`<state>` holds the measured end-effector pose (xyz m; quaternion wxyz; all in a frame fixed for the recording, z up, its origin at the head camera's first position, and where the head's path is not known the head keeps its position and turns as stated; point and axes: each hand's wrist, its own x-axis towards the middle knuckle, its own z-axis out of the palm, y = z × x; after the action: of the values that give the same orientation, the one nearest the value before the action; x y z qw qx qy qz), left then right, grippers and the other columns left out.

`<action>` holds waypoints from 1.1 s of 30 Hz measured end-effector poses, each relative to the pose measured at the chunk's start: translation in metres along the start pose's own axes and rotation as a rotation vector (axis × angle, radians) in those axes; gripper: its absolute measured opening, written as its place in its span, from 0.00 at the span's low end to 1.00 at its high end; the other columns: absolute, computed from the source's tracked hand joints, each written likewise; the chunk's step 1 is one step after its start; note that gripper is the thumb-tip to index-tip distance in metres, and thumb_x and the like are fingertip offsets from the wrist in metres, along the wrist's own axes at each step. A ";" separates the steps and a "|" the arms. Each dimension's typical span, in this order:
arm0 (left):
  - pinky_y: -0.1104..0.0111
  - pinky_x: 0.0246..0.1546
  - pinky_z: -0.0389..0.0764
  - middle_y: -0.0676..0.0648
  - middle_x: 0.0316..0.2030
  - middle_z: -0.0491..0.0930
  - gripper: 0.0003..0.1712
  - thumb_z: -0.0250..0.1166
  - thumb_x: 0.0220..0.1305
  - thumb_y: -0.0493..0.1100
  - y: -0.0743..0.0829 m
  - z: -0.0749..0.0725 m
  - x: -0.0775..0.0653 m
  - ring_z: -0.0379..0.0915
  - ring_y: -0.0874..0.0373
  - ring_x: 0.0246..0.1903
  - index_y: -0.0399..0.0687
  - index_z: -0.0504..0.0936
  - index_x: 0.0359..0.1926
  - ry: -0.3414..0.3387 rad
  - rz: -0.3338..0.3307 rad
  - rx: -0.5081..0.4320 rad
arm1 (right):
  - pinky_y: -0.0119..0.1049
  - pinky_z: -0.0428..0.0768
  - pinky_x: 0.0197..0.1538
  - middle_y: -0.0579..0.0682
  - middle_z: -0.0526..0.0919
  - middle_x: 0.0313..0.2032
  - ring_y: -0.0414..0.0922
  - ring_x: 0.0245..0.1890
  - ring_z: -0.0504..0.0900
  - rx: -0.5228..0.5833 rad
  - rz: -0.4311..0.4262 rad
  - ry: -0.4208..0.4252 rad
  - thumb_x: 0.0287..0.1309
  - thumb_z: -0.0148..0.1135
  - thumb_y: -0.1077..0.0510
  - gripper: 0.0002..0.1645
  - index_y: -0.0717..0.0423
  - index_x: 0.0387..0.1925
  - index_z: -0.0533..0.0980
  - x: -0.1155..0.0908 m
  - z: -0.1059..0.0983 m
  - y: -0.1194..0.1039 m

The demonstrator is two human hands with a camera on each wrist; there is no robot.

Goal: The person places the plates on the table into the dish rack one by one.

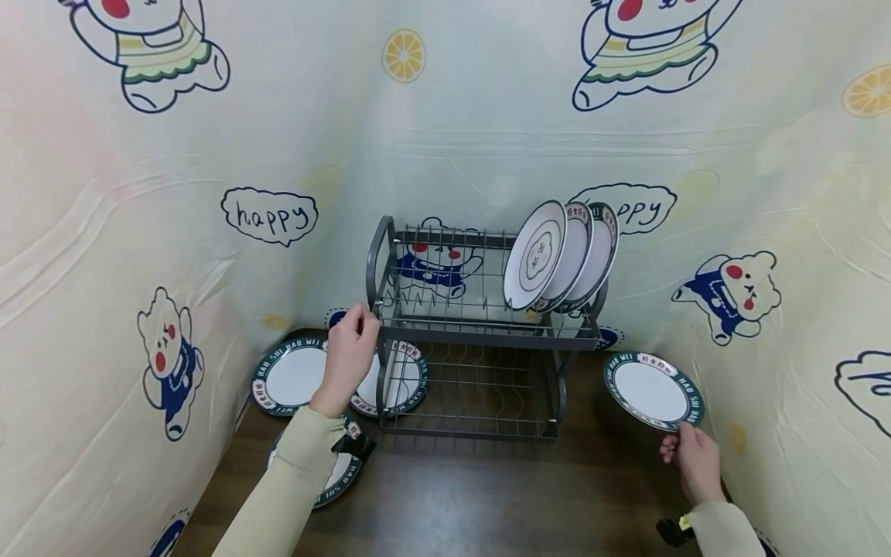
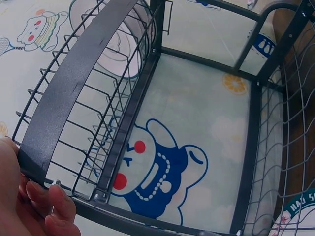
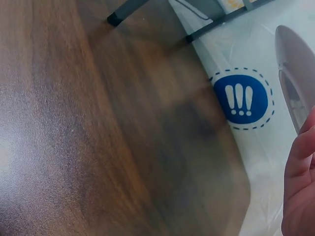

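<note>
A dark metal two-tier dish rack (image 1: pixel 480 336) stands at the back of the table. My left hand (image 1: pixel 350 348) grips its upper tier at the left front corner; the left wrist view shows the fingers (image 2: pixel 61 204) curled around the frame. At the right, my right hand (image 1: pixel 696 458) pinches the near rim of a white plate (image 1: pixel 649 391) with a dark green lettered border. That plate is tilted and held to the right of the rack. In the right wrist view the plate (image 3: pixel 298 64) shows edge-on. Three plates (image 1: pixel 537 255) lean upright at the right end of the upper tier.
At the left, three more plates lie on the brown wooden table (image 1: pixel 473 495): one at the back (image 1: pixel 295 375), one partly behind the rack's left side (image 1: pixel 411 371), and one nearer (image 1: pixel 339 472), partly under the left sleeve. Printed cloth walls (image 1: pixel 501 147) surround the table's back and sides.
</note>
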<state>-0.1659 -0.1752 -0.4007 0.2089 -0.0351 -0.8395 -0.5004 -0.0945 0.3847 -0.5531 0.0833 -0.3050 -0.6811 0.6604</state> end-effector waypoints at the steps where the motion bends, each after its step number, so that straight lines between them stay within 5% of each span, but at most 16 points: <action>1: 0.65 0.22 0.63 0.46 0.21 0.65 0.10 0.49 0.73 0.38 0.000 0.000 0.000 0.62 0.49 0.20 0.46 0.70 0.31 -0.001 -0.001 0.002 | 0.31 0.79 0.23 0.45 0.78 0.19 0.39 0.18 0.78 0.002 0.003 0.000 0.79 0.43 0.53 0.24 0.57 0.27 0.75 -0.001 -0.001 -0.001; 33: 0.66 0.21 0.63 0.47 0.21 0.66 0.10 0.49 0.72 0.38 -0.002 0.003 0.002 0.62 0.51 0.19 0.46 0.69 0.30 0.012 0.011 -0.002 | 0.32 0.73 0.13 0.47 0.77 0.12 0.40 0.10 0.76 0.210 -0.079 0.056 0.77 0.44 0.56 0.30 0.59 0.17 0.76 -0.043 -0.004 -0.058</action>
<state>-0.1692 -0.1740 -0.4026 0.2167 -0.0371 -0.8376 -0.5001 -0.0756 0.3687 -0.4845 0.1598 -0.2857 -0.6170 0.7157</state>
